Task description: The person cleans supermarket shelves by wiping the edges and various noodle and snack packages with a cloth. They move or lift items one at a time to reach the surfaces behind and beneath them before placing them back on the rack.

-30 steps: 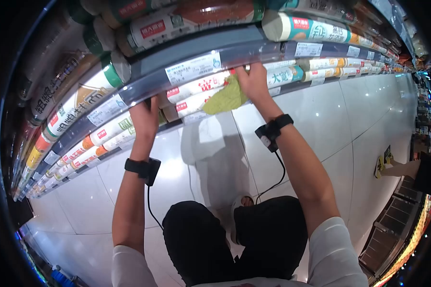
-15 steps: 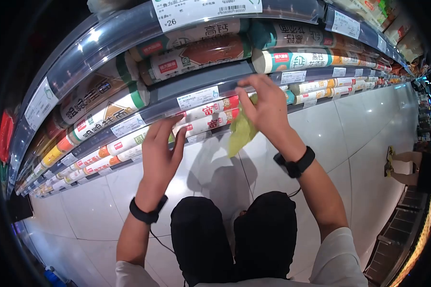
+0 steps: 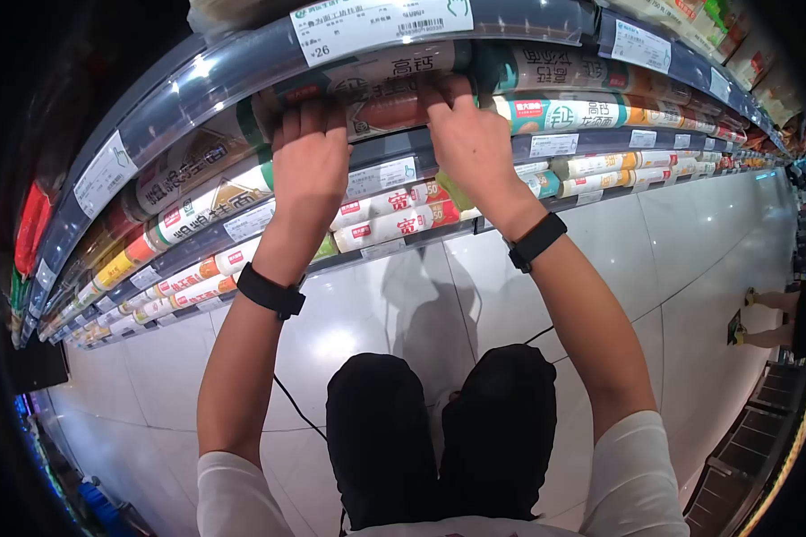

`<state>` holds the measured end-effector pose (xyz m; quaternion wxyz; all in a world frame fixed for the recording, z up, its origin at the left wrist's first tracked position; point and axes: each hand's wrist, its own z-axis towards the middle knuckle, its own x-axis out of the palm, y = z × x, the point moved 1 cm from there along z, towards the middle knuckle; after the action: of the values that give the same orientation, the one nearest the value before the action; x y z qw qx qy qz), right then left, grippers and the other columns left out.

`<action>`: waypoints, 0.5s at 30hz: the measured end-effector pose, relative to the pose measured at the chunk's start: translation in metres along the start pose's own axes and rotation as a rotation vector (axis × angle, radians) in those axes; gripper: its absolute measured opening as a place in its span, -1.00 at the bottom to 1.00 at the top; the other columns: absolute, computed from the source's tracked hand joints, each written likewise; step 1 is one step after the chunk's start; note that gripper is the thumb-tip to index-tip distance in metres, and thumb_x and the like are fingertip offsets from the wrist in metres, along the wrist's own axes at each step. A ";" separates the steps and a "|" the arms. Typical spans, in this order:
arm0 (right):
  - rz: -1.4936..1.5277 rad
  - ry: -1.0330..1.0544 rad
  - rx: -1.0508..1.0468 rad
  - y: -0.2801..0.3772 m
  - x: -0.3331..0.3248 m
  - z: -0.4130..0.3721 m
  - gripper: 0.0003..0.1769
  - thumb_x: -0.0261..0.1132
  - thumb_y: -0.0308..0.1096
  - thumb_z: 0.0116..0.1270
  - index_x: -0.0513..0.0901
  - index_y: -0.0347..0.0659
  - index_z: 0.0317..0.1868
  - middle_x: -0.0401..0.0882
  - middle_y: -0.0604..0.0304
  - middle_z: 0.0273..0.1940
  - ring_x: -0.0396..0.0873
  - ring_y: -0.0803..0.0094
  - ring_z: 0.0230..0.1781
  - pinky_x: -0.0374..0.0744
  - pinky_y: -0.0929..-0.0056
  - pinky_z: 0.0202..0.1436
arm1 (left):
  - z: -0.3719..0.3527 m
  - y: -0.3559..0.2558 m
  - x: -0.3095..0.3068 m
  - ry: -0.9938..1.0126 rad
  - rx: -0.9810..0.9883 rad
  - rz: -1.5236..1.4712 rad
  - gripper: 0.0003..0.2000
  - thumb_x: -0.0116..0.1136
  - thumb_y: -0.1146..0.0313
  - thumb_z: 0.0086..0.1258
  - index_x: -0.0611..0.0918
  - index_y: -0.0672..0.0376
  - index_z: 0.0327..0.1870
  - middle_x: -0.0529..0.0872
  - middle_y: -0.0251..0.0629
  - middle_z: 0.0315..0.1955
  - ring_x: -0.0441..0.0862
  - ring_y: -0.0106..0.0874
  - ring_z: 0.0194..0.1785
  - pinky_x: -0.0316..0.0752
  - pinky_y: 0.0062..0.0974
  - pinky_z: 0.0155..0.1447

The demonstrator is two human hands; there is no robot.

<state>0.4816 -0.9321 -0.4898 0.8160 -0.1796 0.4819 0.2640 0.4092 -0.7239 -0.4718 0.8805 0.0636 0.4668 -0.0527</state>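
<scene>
- My left hand (image 3: 309,166) reaches to the left end of a reddish-brown pack (image 3: 381,116); my right hand (image 3: 476,157) is at its right end.
- I can't tell whether either hand is clamped on it; my fingertips are partly hidden.
- The pack lies back from the front edge of the middle shelf (image 3: 390,147).
- Green cloth (image 3: 454,191) shows just beside my right palm.
- White-and-red packs (image 3: 394,217) lie below, along the lower shelf's front edge.

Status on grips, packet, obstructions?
Left grip, right grip at opposite ends of shelved packet; hold unclear. Green cloth by right grip. No clear obstruction visible.
</scene>
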 end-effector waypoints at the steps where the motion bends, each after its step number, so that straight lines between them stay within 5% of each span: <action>1: 0.040 -0.025 0.019 0.001 -0.001 -0.002 -0.73 0.43 -0.34 0.26 0.64 -0.19 -0.06 0.62 -0.02 0.02 0.73 0.08 -0.35 0.69 0.14 -0.31 | -0.001 -0.001 -0.001 -0.010 -0.001 0.013 -0.57 0.31 0.35 0.37 0.60 0.25 0.25 0.59 0.08 0.20 0.56 0.08 0.15 0.49 -0.04 0.20; 5: 0.164 -0.028 0.049 0.000 -0.014 -0.005 -0.55 0.46 -0.36 0.24 0.55 -0.16 0.12 0.54 0.00 0.17 0.73 0.05 -0.24 0.70 0.15 -0.27 | -0.003 0.004 -0.010 0.057 -0.019 -0.079 -0.54 0.32 0.33 0.36 0.59 0.21 0.28 0.59 0.08 0.21 0.55 0.10 0.15 0.48 -0.02 0.21; 15: 0.251 -0.094 0.040 0.002 -0.029 -0.016 -0.59 0.31 -0.45 0.27 0.59 -0.01 0.14 0.57 0.05 0.14 0.72 0.01 -0.39 0.69 0.11 -0.34 | -0.014 -0.001 -0.032 0.017 -0.005 -0.154 -0.58 0.31 0.51 0.23 0.65 0.09 0.16 0.65 -0.06 0.13 0.58 -0.02 0.14 0.49 -0.14 0.19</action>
<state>0.4577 -0.9470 -0.4718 0.8015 -0.0890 0.4670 0.3627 0.3803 -0.7219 -0.4532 0.8700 0.0260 0.4779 -0.1186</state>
